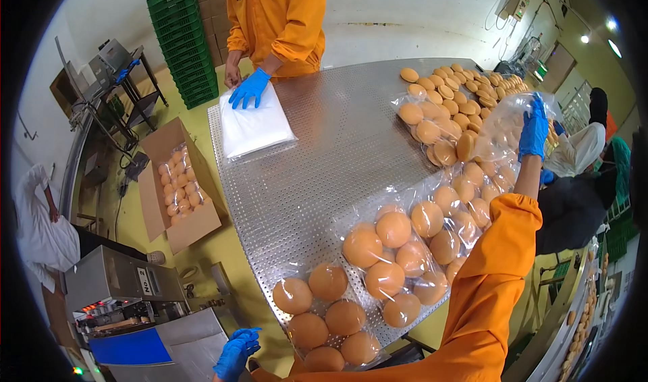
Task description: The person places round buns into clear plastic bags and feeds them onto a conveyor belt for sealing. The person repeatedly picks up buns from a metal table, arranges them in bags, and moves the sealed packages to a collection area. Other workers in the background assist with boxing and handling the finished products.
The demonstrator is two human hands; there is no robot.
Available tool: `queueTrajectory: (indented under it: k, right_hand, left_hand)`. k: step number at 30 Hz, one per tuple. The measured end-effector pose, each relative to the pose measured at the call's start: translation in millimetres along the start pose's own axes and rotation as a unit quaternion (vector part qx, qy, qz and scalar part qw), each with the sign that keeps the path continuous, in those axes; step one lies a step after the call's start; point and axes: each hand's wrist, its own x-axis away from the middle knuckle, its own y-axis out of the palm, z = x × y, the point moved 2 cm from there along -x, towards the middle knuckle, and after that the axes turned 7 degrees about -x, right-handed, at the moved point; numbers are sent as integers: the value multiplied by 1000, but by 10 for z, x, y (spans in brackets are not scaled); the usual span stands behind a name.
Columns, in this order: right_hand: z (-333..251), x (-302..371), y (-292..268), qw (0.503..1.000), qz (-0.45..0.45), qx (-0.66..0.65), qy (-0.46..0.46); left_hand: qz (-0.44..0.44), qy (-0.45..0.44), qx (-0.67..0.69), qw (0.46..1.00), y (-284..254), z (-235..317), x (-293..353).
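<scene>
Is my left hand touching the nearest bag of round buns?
Apart: the head view shows a strip of yellow floor between the left hand and the bag of buns.

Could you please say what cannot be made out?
Head view:
Head of orange-clad co-worker: cut off by top edge.
Forearm of left hand: cut off by lower edge.
Palm of right hand, at clear bag: hidden by its back.
Bottom of cardboard box: hidden by buns.

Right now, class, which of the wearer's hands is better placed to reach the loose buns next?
Probably the right hand: it is at the clear plastic bag, beside the loose buns. The left hand is low in the view, off the table and far from them.
</scene>
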Motion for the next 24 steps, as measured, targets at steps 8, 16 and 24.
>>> queueTrajectory:
  k: [8, 16, 24]
  right_hand:
    - [-234, 1162, -1205, 980, 53, -151, 118]
    - [-750, 4364, -2446, 865, 411, -134, 254]
    - [102, 8634, -2678, 613, 455, -171, 623]
  left_hand:
    - [-13, 41, 57, 997, -58, -210, -99]
    - [-38, 68, -10, 997, 81, -75, 151]
    - [-109, -14, -125, 986, 214, -263, 114]
